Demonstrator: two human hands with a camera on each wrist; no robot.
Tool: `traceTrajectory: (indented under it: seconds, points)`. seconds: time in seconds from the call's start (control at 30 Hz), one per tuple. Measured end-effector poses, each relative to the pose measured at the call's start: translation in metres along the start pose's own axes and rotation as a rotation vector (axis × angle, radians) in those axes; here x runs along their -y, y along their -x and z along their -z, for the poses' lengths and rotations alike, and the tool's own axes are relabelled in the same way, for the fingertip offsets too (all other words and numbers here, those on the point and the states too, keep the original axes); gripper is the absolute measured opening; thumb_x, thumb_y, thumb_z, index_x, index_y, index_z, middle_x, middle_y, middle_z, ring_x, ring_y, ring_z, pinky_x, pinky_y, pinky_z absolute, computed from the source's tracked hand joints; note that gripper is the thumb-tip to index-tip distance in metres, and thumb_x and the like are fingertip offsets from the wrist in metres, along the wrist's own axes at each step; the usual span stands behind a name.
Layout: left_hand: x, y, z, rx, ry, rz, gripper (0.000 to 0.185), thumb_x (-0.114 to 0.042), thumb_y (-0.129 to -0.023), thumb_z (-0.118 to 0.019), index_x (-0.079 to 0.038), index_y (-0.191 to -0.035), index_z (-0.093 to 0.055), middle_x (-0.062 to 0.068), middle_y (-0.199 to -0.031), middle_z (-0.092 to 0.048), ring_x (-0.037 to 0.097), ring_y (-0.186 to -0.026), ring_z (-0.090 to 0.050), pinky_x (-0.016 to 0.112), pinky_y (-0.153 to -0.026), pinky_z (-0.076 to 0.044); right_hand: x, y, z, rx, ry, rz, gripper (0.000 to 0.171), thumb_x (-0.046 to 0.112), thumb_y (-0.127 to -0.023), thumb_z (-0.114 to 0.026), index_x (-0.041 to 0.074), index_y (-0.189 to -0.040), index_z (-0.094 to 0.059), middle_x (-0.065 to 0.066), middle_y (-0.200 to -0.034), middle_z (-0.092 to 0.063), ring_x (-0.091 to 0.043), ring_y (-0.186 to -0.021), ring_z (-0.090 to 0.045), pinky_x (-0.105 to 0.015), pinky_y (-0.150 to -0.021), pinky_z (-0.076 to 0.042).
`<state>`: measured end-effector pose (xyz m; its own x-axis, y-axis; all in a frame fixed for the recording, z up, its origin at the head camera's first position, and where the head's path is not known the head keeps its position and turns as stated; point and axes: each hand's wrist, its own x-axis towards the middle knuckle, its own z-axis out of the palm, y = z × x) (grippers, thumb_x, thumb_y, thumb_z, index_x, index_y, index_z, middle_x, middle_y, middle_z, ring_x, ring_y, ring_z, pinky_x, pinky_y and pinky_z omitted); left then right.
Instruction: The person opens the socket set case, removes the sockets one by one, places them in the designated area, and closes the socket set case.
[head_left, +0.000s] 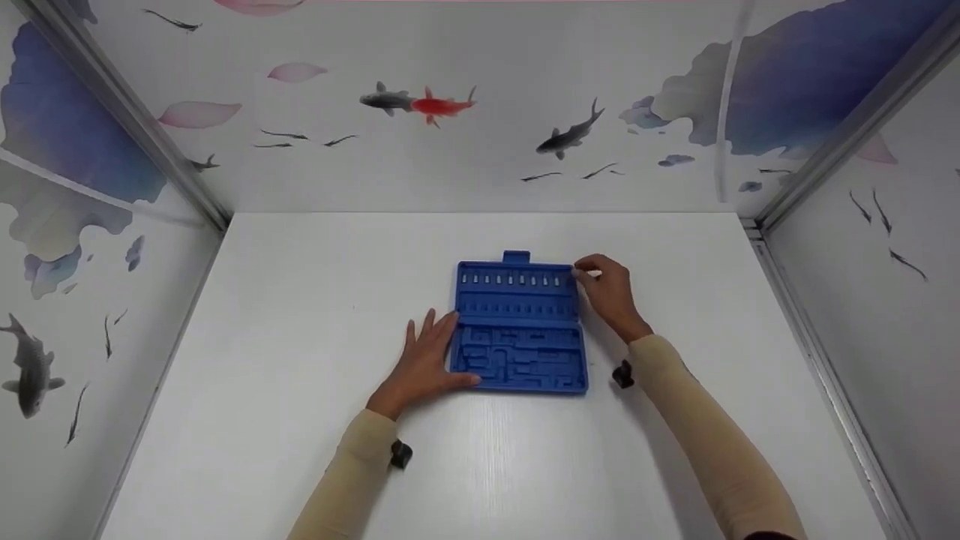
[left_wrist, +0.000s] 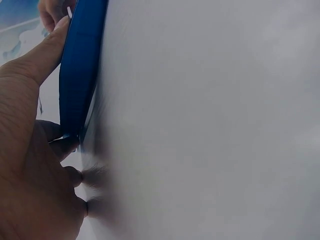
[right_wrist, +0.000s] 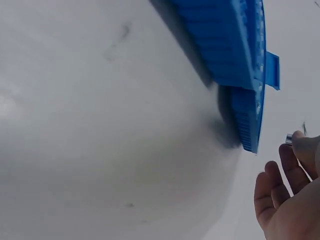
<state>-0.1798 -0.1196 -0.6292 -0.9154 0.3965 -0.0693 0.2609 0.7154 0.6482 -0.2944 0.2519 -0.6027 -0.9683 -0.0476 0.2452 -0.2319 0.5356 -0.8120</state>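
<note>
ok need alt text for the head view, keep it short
An open blue tool case lies on a white table; the left hand rests on its left edge, and the right hand pinches something small at its far right corner.

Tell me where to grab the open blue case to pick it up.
Take the case by its two short side edges, at the hinge line where lid and base meet, one hand from each side. It lies flat and open on the table, so the middle balances it. The left hand already rests at the left edge; the right hand is at the far right corner, pinching a small metal piece.
</note>
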Motion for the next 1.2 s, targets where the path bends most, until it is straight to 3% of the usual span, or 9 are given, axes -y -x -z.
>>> traceTrajectory:
  seconds: [0.23,0.53,0.87,1.2]
  points:
    - [-0.001,0.001,0.000,-0.006,0.008,0.003,0.130,-0.074,-0.084,-0.083,-0.011,-0.178,-0.019,0.008,-0.183,-0.023,0.033,-0.171,0.002,0.056,-0.135,0.013,-0.004,0.020,0.018,0.076,0.044,-0.071,0.020,0.007,-0.105,-0.074,-0.006,-0.119,-0.078,-0.020,-0.112,-0.078,-0.033,-0.104,-0.069,-0.045,-0.093,-0.055]
    - [-0.001,0.001,0.002,-0.014,0.006,-0.005,0.129,-0.073,-0.084,-0.084,-0.010,-0.177,-0.020,0.009,-0.182,-0.025,0.035,-0.171,0.001,0.058,-0.134,0.014,-0.017,0.043,0.034,0.128,0.130,-0.157,0.014,0.009,-0.100,-0.078,-0.002,-0.109,-0.080,-0.017,-0.103,-0.078,-0.027,-0.092,-0.066,-0.029,-0.076,-0.053]
    - [-0.002,0.002,0.001,-0.011,0.015,-0.007,0.130,-0.073,-0.084,-0.084,-0.010,-0.177,-0.020,0.009,-0.182,-0.025,0.035,-0.171,0.001,0.057,-0.134,0.014,-0.020,0.045,0.036,0.144,0.173,-0.179,0.017,0.010,-0.099,-0.079,-0.004,-0.106,-0.080,-0.019,-0.103,-0.079,-0.025,-0.088,-0.066,-0.029,-0.073,-0.052]
    - [0.000,0.002,0.000,-0.016,-0.006,-0.014,0.129,-0.075,-0.085,-0.081,-0.009,-0.177,-0.020,0.009,-0.182,-0.025,0.035,-0.171,0.001,0.058,-0.134,0.013,-0.022,0.042,0.030,0.093,0.179,-0.227,0.020,0.016,-0.100,-0.079,-0.004,-0.102,-0.081,-0.016,-0.097,-0.077,-0.027,-0.088,-0.065,-0.036,-0.080,-0.052]
